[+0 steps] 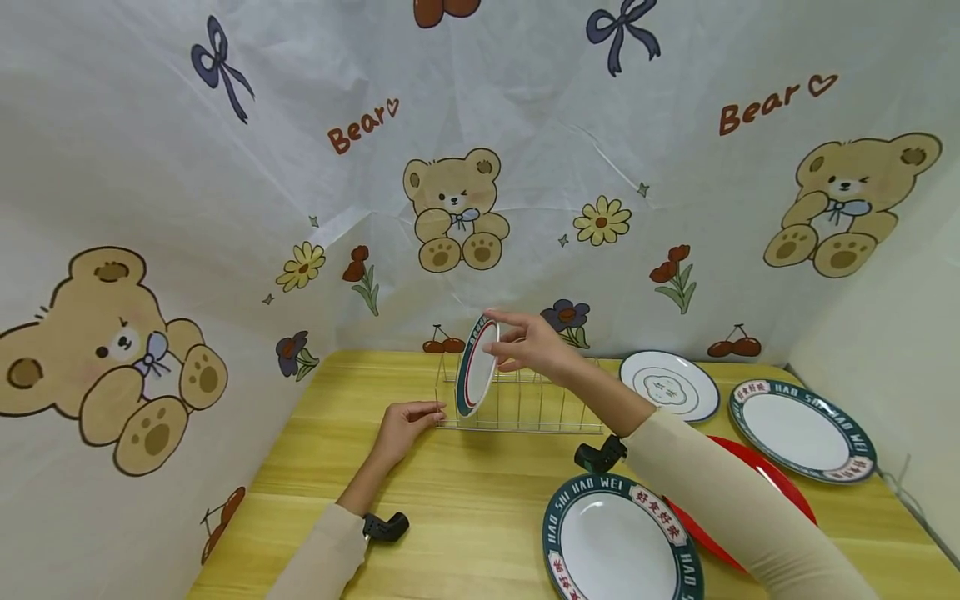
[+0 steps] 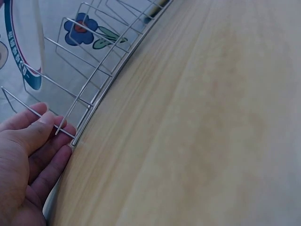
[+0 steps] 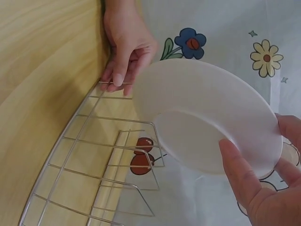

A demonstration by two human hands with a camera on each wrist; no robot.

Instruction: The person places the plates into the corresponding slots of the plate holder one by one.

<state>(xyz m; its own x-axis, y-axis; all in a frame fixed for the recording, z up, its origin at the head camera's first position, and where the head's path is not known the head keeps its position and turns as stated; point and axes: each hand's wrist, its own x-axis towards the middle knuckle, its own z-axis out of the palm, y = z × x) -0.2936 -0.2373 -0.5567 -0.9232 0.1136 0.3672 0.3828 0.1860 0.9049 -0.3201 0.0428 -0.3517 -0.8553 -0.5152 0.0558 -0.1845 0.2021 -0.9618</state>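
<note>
A wire dish rack (image 1: pixel 525 431) stands near the back of the table. My left hand (image 1: pixel 405 429) grips its left end; in the left wrist view the thumb and fingers (image 2: pixel 44 141) close round the end wire. Above that end, my right hand (image 1: pixel 534 343) holds a white plate (image 1: pixel 480 375) with a dark green, lettered rim by its upper edge. The plate stands nearly upright, tilted a little. Its plain white underside (image 3: pixel 197 108) faces the right wrist camera, with the thumb lying on it. Whether the plate's lower edge touches the rack I cannot tell.
To the right lie a green-rimmed round plate (image 1: pixel 618 542), a red plate (image 1: pixel 780 483) partly under my right sleeve, a green-rimmed oval plate (image 1: pixel 802 429) and a white plate with a thin dark edge (image 1: pixel 671 379). A bear-printed cloth (image 1: pixel 525 108) hangs behind the table.
</note>
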